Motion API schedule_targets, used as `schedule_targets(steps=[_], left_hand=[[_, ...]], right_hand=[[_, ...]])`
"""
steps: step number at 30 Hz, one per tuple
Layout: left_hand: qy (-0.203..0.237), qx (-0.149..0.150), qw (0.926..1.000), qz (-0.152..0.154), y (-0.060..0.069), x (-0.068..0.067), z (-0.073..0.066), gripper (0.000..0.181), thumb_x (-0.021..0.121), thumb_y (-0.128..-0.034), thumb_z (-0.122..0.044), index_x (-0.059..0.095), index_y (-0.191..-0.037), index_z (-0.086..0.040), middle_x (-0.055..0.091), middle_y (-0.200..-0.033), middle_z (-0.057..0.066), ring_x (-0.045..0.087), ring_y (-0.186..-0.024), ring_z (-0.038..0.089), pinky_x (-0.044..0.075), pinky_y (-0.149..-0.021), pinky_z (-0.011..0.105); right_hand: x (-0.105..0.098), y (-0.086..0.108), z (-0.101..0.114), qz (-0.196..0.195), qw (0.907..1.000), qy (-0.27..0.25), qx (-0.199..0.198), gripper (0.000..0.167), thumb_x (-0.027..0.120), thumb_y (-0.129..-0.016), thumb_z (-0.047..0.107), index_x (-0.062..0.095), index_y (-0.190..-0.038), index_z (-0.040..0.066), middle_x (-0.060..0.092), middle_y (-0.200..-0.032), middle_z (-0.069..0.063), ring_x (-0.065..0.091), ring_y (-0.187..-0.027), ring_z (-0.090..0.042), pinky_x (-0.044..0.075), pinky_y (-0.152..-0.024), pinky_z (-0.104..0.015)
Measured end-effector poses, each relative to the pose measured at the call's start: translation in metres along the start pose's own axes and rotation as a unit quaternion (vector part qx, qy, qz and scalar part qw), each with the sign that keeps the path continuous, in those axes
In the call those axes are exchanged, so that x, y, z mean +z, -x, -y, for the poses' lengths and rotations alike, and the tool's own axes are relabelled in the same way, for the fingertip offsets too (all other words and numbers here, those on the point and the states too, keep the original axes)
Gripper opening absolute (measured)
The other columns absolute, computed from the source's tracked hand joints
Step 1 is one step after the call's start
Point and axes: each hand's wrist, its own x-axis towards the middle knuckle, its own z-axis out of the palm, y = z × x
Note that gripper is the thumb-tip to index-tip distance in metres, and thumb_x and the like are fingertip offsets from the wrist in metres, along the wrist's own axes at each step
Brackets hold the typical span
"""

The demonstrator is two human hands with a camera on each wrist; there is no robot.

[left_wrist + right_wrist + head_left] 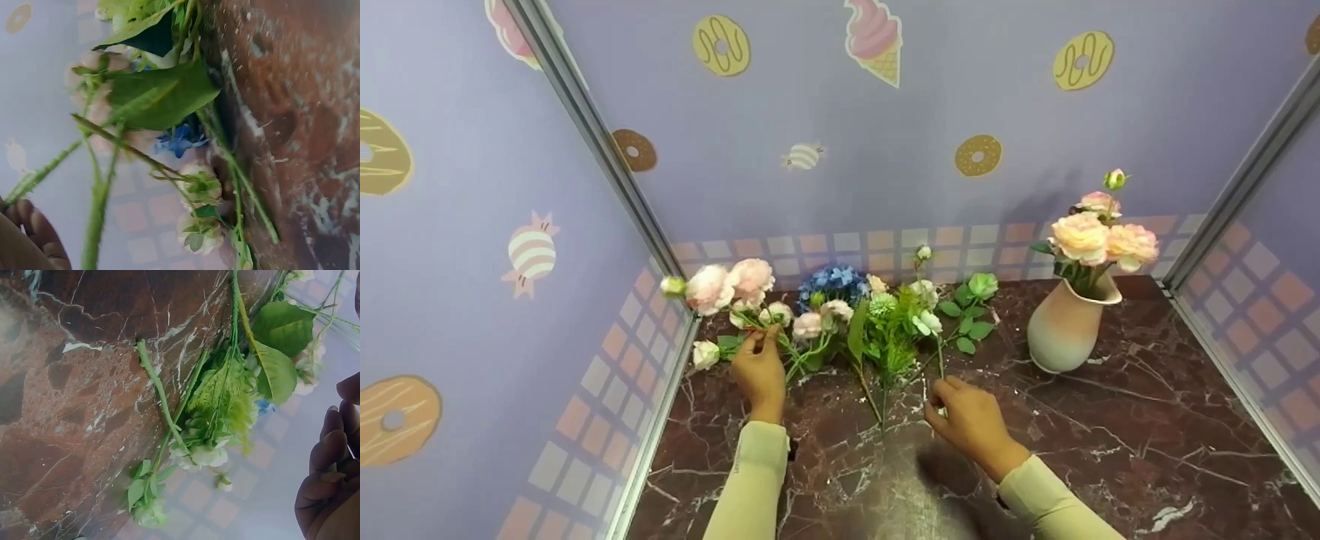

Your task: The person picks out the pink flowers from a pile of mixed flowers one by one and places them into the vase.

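Note:
My left hand point(760, 371) pinches a green stem of the pink artificial flowers point(730, 286) at the left; in the left wrist view its fingers point(42, 230) are around that thin stem, beside a broad green leaf point(160, 95). My right hand point(971, 416) is over the table below the stem of a white flower point(926, 322), its fingers loosely bent. The right wrist view shows those fingers point(329, 444) holding nothing, apart from the cut stem point(157, 385) on the table. Between the hands lie leafy green sprigs point(892, 349) and a blue hydrangea point(834, 285).
A pale pink-and-grey vase point(1061, 330) with peach flowers point(1099, 240) stands at the right. A green succulent-like flower point(982, 286) lies left of it. Patterned walls point(870, 180) enclose the dark marbled table point(1110, 450) at the back and sides.

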Motion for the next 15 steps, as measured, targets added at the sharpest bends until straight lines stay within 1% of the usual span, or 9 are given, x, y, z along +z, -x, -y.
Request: schedule_targets(steps=[2, 4, 5, 6, 8, 9, 11, 13, 15], left_hand=[[-0.053, 0.018, 0.9984, 0.006, 0.000, -0.001, -0.001, 0.021, 0.088, -0.1018, -0.023, 0.086, -0.097, -0.003, 0.081, -0.087, 0.017, 0.067, -0.071, 0.025, 0.054, -0.070, 0.039], [-0.098, 0.033, 0.9944, 0.023, -0.001, -0.002, 0.000, 0.023, 0.085, -0.1046, -0.024, 0.084, -0.098, -0.003, 0.082, -0.089, 0.019, 0.071, -0.075, 0.032, 0.057, -0.073, 0.047], [-0.111, 0.035, 0.9926, 0.033, -0.001, -0.002, 0.002, 0.022, 0.083, -0.1058, -0.024, 0.082, -0.099, -0.002, 0.082, -0.091, 0.020, 0.073, -0.076, 0.035, 0.058, -0.074, 0.049], [-0.114, 0.028, 0.9921, 0.044, 0.000, -0.002, 0.004, 0.023, 0.081, -0.1077, -0.024, 0.080, -0.101, -0.002, 0.081, -0.093, 0.020, 0.073, -0.077, 0.036, 0.059, -0.073, 0.050], [-0.095, 0.001, 0.9936, 0.061, 0.002, -0.002, 0.008, 0.023, 0.076, -0.1112, -0.022, 0.075, -0.103, -0.001, 0.078, -0.098, 0.023, 0.075, -0.082, 0.040, 0.065, -0.073, 0.050], [-0.078, -0.016, 0.9945, 0.067, 0.002, -0.001, 0.011, 0.023, 0.074, -0.1126, -0.022, 0.072, -0.105, 0.000, 0.077, -0.101, 0.024, 0.076, -0.085, 0.042, 0.068, -0.073, 0.050], [-0.028, -0.058, 0.9949, 0.077, 0.003, 0.001, 0.015, 0.023, 0.070, -0.1152, -0.021, 0.067, -0.107, 0.000, 0.072, -0.107, 0.024, 0.077, -0.094, 0.046, 0.072, -0.075, 0.047], [0.037, -0.104, 0.9903, 0.084, 0.004, 0.004, 0.020, 0.022, 0.066, -0.1172, -0.019, 0.064, -0.108, 0.001, 0.068, -0.112, 0.023, 0.075, -0.098, 0.045, 0.073, -0.081, 0.048], [0.079, -0.142, 0.9819, 0.096, 0.005, 0.005, 0.025, 0.023, 0.062, -0.1188, -0.020, 0.060, -0.111, 0.001, 0.065, -0.113, 0.022, 0.073, -0.096, 0.041, 0.073, -0.085, 0.049]], right_hand=[[0.000, 0.001, 0.000, 0.004, 1.0000, -0.001, 0.000, 0.032, 0.090, -0.085, 0.014, 0.059, -0.079, 0.019, 0.058, -0.075, 0.005, 0.056, -0.056, -0.015, 0.048, -0.050, -0.038], [0.000, 0.003, 0.001, 0.009, 1.0000, 0.000, 0.002, 0.031, 0.090, -0.085, 0.014, 0.059, -0.079, 0.019, 0.058, -0.075, 0.005, 0.055, -0.055, -0.015, 0.048, -0.049, -0.039], [0.000, 0.003, 0.002, 0.012, 0.9999, 0.001, 0.003, 0.031, 0.089, -0.085, 0.014, 0.059, -0.080, 0.019, 0.058, -0.075, 0.005, 0.054, -0.055, -0.015, 0.048, -0.049, -0.039], [0.000, 0.004, 0.002, 0.014, 0.9999, 0.002, 0.002, 0.031, 0.089, -0.085, 0.014, 0.059, -0.080, 0.019, 0.058, -0.075, 0.005, 0.054, -0.055, -0.015, 0.049, -0.049, -0.039], [0.001, 0.005, 0.003, 0.021, 0.9998, 0.005, 0.002, 0.030, 0.088, -0.086, 0.014, 0.059, -0.080, 0.019, 0.058, -0.076, 0.005, 0.054, -0.056, -0.014, 0.049, -0.049, -0.040], [0.001, 0.006, 0.003, 0.023, 0.9997, 0.007, 0.001, 0.030, 0.088, -0.085, 0.014, 0.059, -0.080, 0.019, 0.059, -0.076, 0.005, 0.054, -0.057, -0.014, 0.049, -0.049, -0.040], [0.002, 0.007, 0.003, 0.027, 0.9996, 0.009, -0.002, 0.029, 0.088, -0.085, 0.014, 0.060, -0.080, 0.019, 0.060, -0.077, 0.005, 0.056, -0.058, -0.014, 0.051, -0.050, -0.040], [0.004, 0.008, 0.003, 0.033, 0.9994, 0.011, -0.006, 0.026, 0.087, -0.085, 0.014, 0.062, -0.081, 0.019, 0.062, -0.078, 0.005, 0.059, -0.059, -0.015, 0.053, -0.051, -0.041], [0.005, 0.010, 0.002, 0.042, 0.9990, 0.011, -0.010, 0.023, 0.087, -0.085, 0.014, 0.065, -0.082, 0.019, 0.065, -0.079, 0.005, 0.062, -0.060, -0.016, 0.054, -0.052, -0.042]])
